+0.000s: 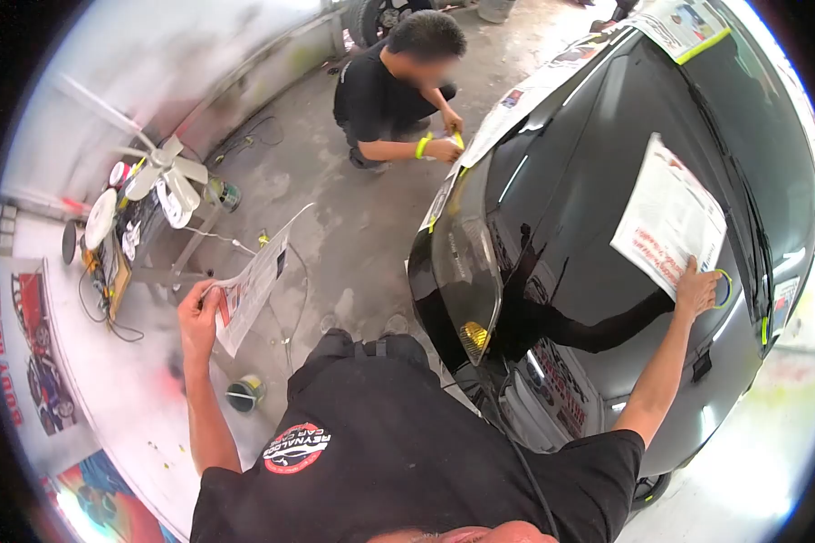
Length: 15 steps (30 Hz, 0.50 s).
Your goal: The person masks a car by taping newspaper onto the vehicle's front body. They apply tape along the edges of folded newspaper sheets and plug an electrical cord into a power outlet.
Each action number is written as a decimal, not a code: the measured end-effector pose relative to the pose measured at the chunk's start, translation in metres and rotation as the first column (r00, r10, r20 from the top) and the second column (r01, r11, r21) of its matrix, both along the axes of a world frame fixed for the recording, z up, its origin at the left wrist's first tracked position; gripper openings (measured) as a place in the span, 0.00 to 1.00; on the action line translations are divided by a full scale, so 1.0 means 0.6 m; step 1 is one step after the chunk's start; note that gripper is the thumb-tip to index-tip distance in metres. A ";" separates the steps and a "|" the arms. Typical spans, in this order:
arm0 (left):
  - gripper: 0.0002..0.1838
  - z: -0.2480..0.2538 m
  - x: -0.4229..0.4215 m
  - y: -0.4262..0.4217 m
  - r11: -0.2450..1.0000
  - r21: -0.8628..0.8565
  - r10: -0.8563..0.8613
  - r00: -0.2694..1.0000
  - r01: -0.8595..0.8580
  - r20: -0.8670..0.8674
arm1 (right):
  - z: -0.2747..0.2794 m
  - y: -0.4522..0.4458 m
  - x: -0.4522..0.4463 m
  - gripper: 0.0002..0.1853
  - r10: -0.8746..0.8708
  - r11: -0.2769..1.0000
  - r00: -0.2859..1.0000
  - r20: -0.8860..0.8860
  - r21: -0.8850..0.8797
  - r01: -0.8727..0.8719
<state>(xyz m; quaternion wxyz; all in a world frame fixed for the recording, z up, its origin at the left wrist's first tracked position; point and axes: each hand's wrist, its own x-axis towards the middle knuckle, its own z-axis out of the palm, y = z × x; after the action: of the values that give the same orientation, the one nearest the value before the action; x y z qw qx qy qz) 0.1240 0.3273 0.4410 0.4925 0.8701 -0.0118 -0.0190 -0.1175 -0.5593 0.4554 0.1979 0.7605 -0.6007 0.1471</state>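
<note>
My left hand [199, 312] is out to the left, its fingers closed on the edge of a newspaper sheet [255, 285] that hangs over the floor. On the other side, my right hand [697, 291] reaches across the black car hood [570, 226]. Another newspaper sheet [670, 217] is gripped there by its lower edge, above or against the hood; I cannot tell whether they touch. A thin yellow-and-blue ring, apparently a roll of tape [723, 290], sits at the right side of that hand. The fingers are partly hidden.
A co-worker [380, 109] crouches at the car's front side, hands by yellow tape. Taped newspaper [525, 100] lines the fender; more [684, 27] covers the windshield area. A fan [163, 163] and cluttered stand are at left. A bucket [244, 394] and cables lie on the floor.
</note>
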 end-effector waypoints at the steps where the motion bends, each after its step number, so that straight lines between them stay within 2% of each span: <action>1: 0.10 0.004 -0.009 0.001 1.000 0.030 -0.004 1.000 0.004 0.014 | -0.001 -0.015 0.008 0.55 -0.040 0.999 0.999 -0.006 -0.017 0.040; 3: 0.09 0.020 -0.009 -0.001 0.995 0.086 -0.050 0.998 0.046 0.045 | 0.000 -0.040 0.006 0.53 -0.155 0.986 0.988 -0.012 -0.057 0.154; 4: 0.09 0.022 -0.010 -0.001 0.997 0.073 -0.026 0.999 0.024 0.019 | -0.010 -0.053 -0.004 0.48 -0.099 0.984 0.995 -0.013 -0.148 0.096; 5: 0.09 0.017 -0.016 0.002 0.999 0.047 -0.018 1.000 0.018 -0.006 | -0.013 -0.045 -0.002 0.44 -0.146 0.929 0.981 -0.124 -0.358 0.093; 6: 0.09 0.003 -0.015 0.018 0.998 0.060 -0.036 0.999 0.037 -0.006 | -0.012 -0.035 0.001 0.43 -0.090 0.938 0.987 -0.133 -0.344 0.039; 7: 0.09 -0.012 -0.012 0.029 0.996 0.077 -0.049 0.999 0.049 -0.003 | -0.007 -0.040 0.007 0.47 0.013 1.000 0.995 0.099 -0.012 -0.012; 8: 0.09 -0.017 -0.013 0.024 0.998 0.018 -0.062 0.998 0.062 -0.016 | 0.004 -0.001 0.021 0.50 0.156 0.987 0.981 0.114 0.027 -0.160; 9: 0.08 -0.020 -0.017 0.023 0.998 -0.030 -0.060 0.998 0.059 -0.032 | 0.004 0.028 0.032 0.53 0.177 0.980 0.979 0.105 0.075 -0.185; 11: 0.08 -0.040 -0.021 0.025 0.998 0.011 -0.055 0.998 0.055 0.016 | 0.009 0.077 0.049 0.57 0.237 0.969 0.965 0.108 0.047 -0.243; 15: 0.08 -0.029 -0.023 -0.005 0.999 0.028 -0.048 0.997 0.046 0.052 | 0.010 0.049 0.073 0.56 0.194 0.980 0.975 0.104 0.031 -0.199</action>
<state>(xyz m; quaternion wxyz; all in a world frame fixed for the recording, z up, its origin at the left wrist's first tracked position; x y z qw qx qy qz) 0.1100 0.3246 0.4234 0.4796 0.8763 -0.0450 -0.0077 -0.0734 -0.5301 0.4613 0.1363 0.8117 -0.5347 0.1916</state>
